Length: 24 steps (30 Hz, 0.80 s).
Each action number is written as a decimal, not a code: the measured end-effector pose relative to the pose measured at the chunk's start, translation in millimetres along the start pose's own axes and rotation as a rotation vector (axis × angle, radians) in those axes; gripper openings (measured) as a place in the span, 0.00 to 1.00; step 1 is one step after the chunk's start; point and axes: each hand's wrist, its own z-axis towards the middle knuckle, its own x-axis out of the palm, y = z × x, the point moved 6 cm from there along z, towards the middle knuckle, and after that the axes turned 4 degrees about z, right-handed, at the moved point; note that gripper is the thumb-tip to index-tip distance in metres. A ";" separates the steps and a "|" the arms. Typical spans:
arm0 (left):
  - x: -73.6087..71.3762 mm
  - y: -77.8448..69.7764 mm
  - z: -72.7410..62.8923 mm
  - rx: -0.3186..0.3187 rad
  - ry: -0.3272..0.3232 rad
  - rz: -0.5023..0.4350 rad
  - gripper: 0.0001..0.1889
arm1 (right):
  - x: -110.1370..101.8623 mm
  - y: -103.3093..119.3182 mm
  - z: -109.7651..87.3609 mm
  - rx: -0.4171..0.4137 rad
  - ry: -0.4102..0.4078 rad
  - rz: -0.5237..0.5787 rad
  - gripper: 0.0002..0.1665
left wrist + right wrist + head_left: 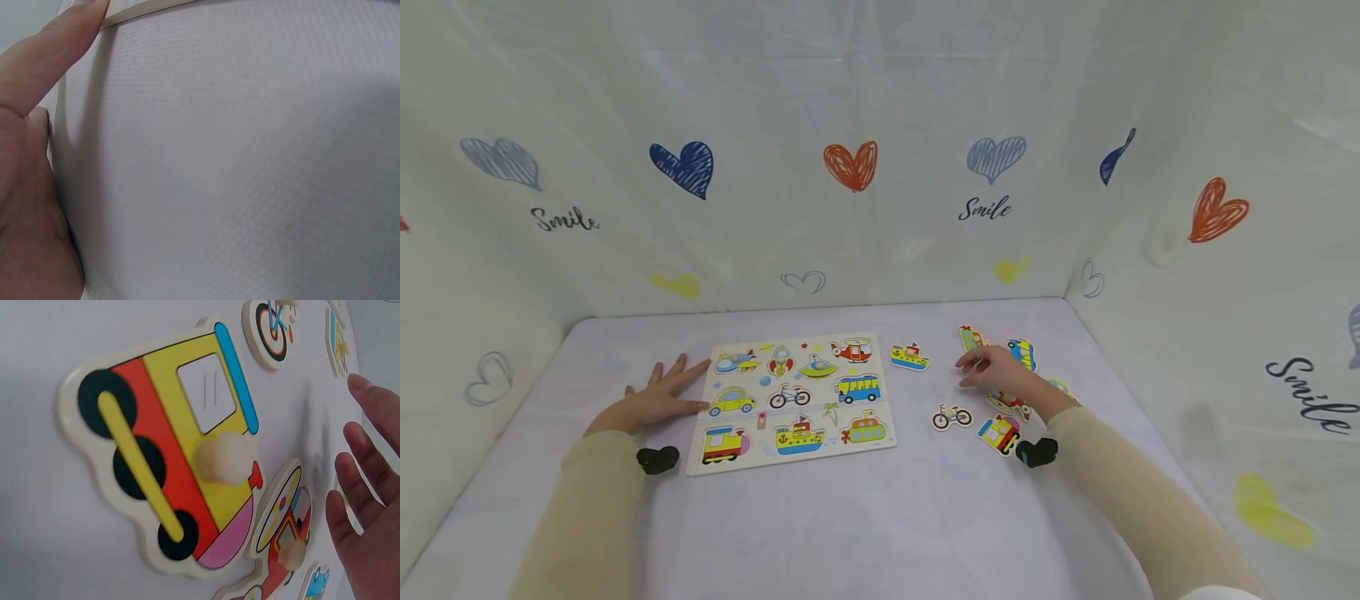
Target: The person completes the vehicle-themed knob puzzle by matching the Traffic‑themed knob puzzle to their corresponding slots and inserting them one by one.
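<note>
My left hand (658,398) lies with spread fingers at the left edge of a wooden puzzle board (762,446); in the left wrist view its thumb (69,40) meets the board's edge. Above a group of knobbed puzzle pieces, my right hand (1003,372) hovers with loosely bent fingers and nothing between them. Near its fingertips is the submarine piece (972,337). Under or beside it lie the helicopter piece (1011,405), the bus piece (1022,353) and the train piece (181,381). A bicycle piece (951,417) sits nearer the board.
A boat piece (910,357) lies just right of the board. Another piece (1062,387) is partly covered by the right wrist. The white table (850,533) meets a heart-printed curtain (910,250) at the back and sides.
</note>
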 end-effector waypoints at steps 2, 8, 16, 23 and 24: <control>1.1 0.8 0.9 -0.002 -0.003 0.003 0.51 | -3.0 -4.6 -5.5 0.009 0.005 0.005 0.19; 4.0 2.1 4.7 -0.021 -0.003 0.006 0.52 | -13.5 -14.5 -24.3 0.029 0.021 -0.025 0.19; 1.4 2.5 2.8 -0.017 0.005 0.004 0.52 | -25.2 -20.5 -41.1 0.043 0.057 -0.085 0.18; 2.0 4.0 2.5 -0.031 -0.009 0.009 0.52 | -33.0 -24.0 -45.9 0.060 0.109 -0.114 0.17; 2.1 4.1 2.5 -0.033 -0.012 0.006 0.52 | -33.9 -24.9 -46.1 0.068 0.119 -0.115 0.17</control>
